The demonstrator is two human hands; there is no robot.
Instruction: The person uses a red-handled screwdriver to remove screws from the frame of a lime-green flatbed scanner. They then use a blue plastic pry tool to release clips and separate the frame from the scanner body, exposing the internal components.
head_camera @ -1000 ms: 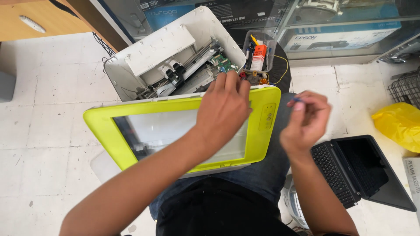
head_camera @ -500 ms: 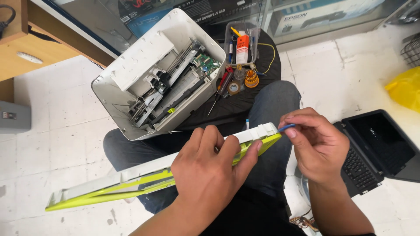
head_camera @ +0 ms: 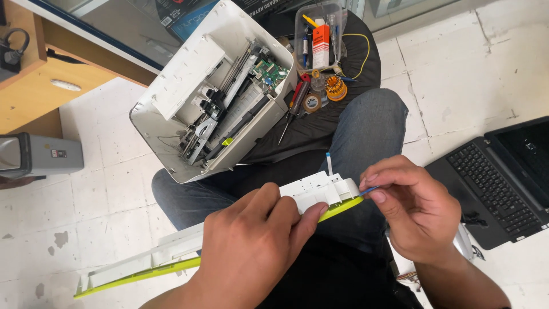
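Scanner lid (head_camera: 320, 191), one flat white plastic panel edged in lime green, lies edge-on across the lap.

Left hand (head_camera: 251, 246) clamps its middle, fingers pressed together; right hand (head_camera: 414, 209) pinches a thin blue strip, possibly a ribbon cable, at its end. One opened white printer (head_camera: 211, 91) sits beyond. Earlier the lid faced up, showing its glass.

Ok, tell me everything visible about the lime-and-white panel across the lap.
The panel is a long flat plastic lid, seen edge-on: white ribbed underside up, lime-green face below. It lies tilted across the lap. The left hand clamps its middle; the right hand pinches a thin blue-tipped ribbon at its right end.
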